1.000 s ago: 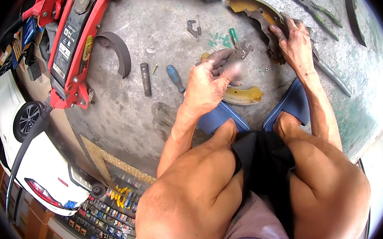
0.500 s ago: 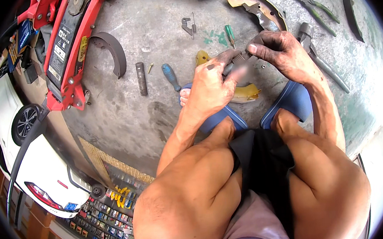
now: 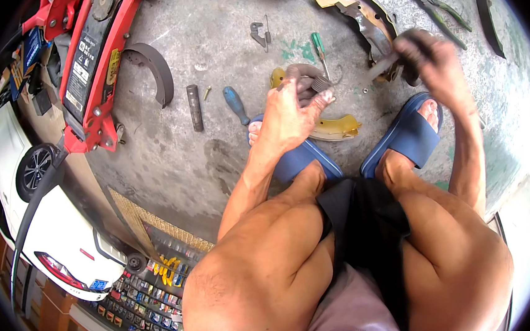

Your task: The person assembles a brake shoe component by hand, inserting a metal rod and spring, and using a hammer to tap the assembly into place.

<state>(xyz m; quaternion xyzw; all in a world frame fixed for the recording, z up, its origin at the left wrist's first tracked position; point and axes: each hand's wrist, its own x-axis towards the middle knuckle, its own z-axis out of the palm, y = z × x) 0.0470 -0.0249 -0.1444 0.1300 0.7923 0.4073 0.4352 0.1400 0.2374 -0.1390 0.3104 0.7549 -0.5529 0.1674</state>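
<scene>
My left hand (image 3: 293,115) is closed around a small dark coil spring (image 3: 321,84), which shows between thumb and fingers. My right hand (image 3: 435,68) is smeared by motion; a grey rod-like part (image 3: 383,66) sticks out from its fingers toward the left. Beneath my left hand lies a yellow curved brake shoe (image 3: 338,128), partly hidden. Just beyond the two hands is a second brake shoe (image 3: 385,26) with a metal lever on it. A green-handled screwdriver (image 3: 318,48) lies past the left fingers, and a small nut (image 3: 365,90) sits on the floor between the hands.
On the left lie a blue-handled screwdriver (image 3: 235,105), a dark cylinder (image 3: 194,109), a small bolt (image 3: 207,93) and a dark brake shoe (image 3: 157,71). A red floor jack (image 3: 92,67) stands beyond. Green-handled pliers (image 3: 433,12) and another curved shoe (image 3: 487,20) are at far right.
My right hand has moved right, away from my left hand, carrying the grey rod-like part. The left hand stays nearly in place with the spring.
</scene>
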